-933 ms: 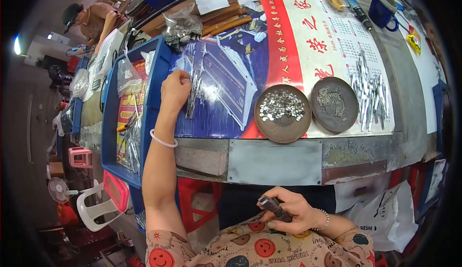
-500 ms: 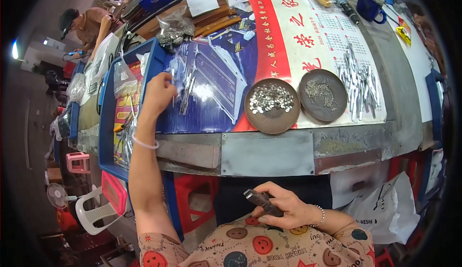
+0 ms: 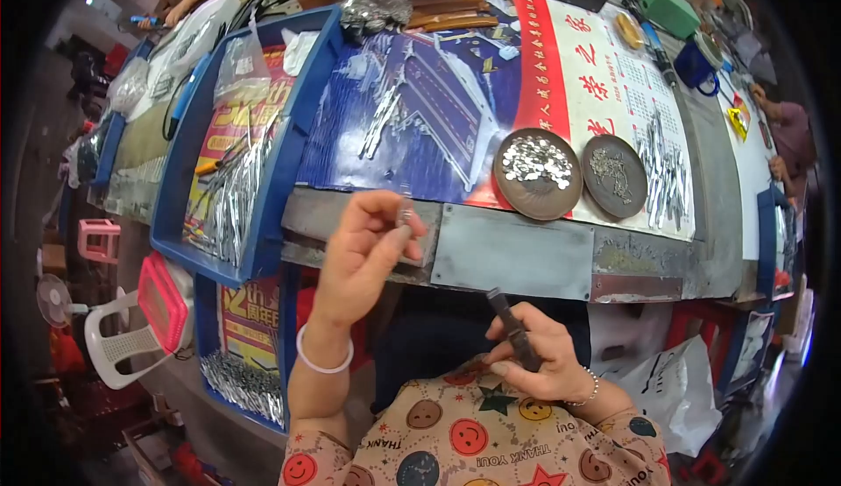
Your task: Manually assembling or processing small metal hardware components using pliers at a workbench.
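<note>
In the head view, the left hand (image 3: pixel 363 254) is lifting a small silver metal piece (image 3: pixel 405 215), pinching it closed between thumb and fingertips, probably so that it is coming near the eyes and the other hand. The right hand (image 3: pixel 536 359) is resting low over the lap, its fingers closing around a dark slim tool (image 3: pixel 512 328) whose tip is pointing up toward the piece. On the workbench (image 3: pixel 512 258) behind, a round brown dish (image 3: pixel 537 173) is keeping small shiny parts together, and a second dish (image 3: pixel 615 176) is sitting just beside it. A blue tray (image 3: pixel 285 162) on the left is holding many long metal strips (image 3: pixel 232 201) within reach
</note>
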### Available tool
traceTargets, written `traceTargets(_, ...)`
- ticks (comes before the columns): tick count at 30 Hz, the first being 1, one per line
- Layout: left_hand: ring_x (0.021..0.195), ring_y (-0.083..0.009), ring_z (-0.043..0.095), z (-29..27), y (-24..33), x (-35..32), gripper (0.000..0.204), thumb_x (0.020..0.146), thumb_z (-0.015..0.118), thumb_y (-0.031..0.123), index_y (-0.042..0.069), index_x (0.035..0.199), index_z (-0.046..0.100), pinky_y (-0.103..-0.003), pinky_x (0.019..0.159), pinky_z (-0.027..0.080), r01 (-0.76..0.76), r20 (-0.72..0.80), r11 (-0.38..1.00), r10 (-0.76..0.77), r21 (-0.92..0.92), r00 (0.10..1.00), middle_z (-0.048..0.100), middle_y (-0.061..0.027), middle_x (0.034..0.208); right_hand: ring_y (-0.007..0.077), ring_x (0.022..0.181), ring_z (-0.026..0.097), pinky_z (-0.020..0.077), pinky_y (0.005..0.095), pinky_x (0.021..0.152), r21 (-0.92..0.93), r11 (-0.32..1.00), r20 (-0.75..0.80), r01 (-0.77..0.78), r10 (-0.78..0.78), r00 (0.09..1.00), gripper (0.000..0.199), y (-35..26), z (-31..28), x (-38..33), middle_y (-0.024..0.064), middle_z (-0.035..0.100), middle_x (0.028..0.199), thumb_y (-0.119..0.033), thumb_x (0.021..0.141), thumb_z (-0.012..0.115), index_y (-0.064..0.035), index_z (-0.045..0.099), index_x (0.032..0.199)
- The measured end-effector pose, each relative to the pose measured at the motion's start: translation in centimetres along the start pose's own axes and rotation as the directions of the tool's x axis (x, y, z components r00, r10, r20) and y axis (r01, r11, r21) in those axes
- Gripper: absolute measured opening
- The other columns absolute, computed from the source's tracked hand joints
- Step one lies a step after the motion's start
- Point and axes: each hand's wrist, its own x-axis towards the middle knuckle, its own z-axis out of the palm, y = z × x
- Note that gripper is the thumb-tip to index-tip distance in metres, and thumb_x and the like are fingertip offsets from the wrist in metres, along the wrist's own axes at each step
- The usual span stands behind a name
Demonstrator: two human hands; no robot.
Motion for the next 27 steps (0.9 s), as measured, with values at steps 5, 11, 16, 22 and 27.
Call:
traceTargets(5, 0.071, -0.0072, 0.053, 0.1, -2.3, 0.5, 0.015, 0.095, 0.053, 0.012, 0.002, 0.106, 0.049, -0.020, 0.067, 0.045, -0.079, 0.014, 0.982, 0.082, -0.169, 0.997, 0.058, -0.0053, 0.090, 0.0201, 0.075, 0.061, 0.0493, 0.0276, 0.065, -0.174, 0.985, -0.028, 0.010, -0.015, 0.999, 0.013, -1.3, -0.1, 1.5, 0.0152, 0.057, 0.097, -0.003, 0.071, 0.072, 0.0014, 0.068, 0.082)
traceTargets(11, 0.072, -0.0094, 0.054, 0.6, -3.4, 0.6, 0.012, 0.093, 0.055, 0.007, 0.002, 0.102, 0.049, -0.021, 0.067, 0.045, -0.195, 0.026, 0.970, 0.201, -0.142, 0.979, 0.056, -0.0075, 0.091, 0.0209, 0.065, 0.062, 0.0504, 0.0286, 0.059, -0.367, 0.927, -0.034, 0.074, -0.093, 0.995, 0.014, -2.4, -0.6, 4.2, 0.0173, 0.058, 0.099, -0.003, 0.069, 0.074, 0.0044, 0.063, 0.075)
traceTargets(16, 0.073, -0.0109, 0.053, 0.6, -3.7, 0.5, 0.011, 0.091, 0.055, 0.001, 0.001, 0.101, 0.050, -0.021, 0.067, 0.045, -0.320, 0.070, 0.947, 0.321, -0.034, 0.944, 0.054, -0.0106, 0.093, 0.0244, 0.057, 0.058, 0.0464, 0.0322, 0.050, -0.559, 0.826, -0.004, 0.074, -0.092, 0.996, 0.020, -2.6, -1.2, 6.7, 0.0181, 0.057, 0.094, -0.009, 0.069, 0.075, 0.0031, 0.059, 0.069)
traceTargets(22, 0.072, -0.0107, 0.052, 0.1, -3.9, 0.7, 0.010, 0.090, 0.056, 0.001, 0.001, 0.100, 0.051, -0.021, 0.065, 0.044, -0.356, 0.078, 0.931, 0.362, -0.081, 0.929, 0.055, -0.0108, 0.092, 0.0231, 0.056, 0.056, 0.0448, 0.0319, 0.048, -0.697, 0.694, 0.088, 0.182, -0.169, 0.982, 0.021, -5.5, -2.4, 9.2, 0.0155, 0.056, 0.093, -0.010, 0.063, 0.077, 0.0008, 0.060, 0.068)
traceTargets(27, 0.069, -0.0113, 0.052, -0.2, -4.5, 0.3, 0.011, 0.090, 0.057, 0.002, 0.001, 0.099, 0.052, -0.021, 0.062, 0.044, -0.354, 0.056, 0.931, 0.360, -0.092, 0.931, 0.056, -0.0109, 0.089, 0.0226, 0.066, 0.056, 0.0420, 0.0299, 0.047, -0.755, 0.571, 0.124, 0.323, -0.359, 0.925, 0.022, -7.8, -2.6, 9.5, 0.0124, 0.055, 0.092, -0.008, 0.058, 0.074, 0.0002, 0.060, 0.073)
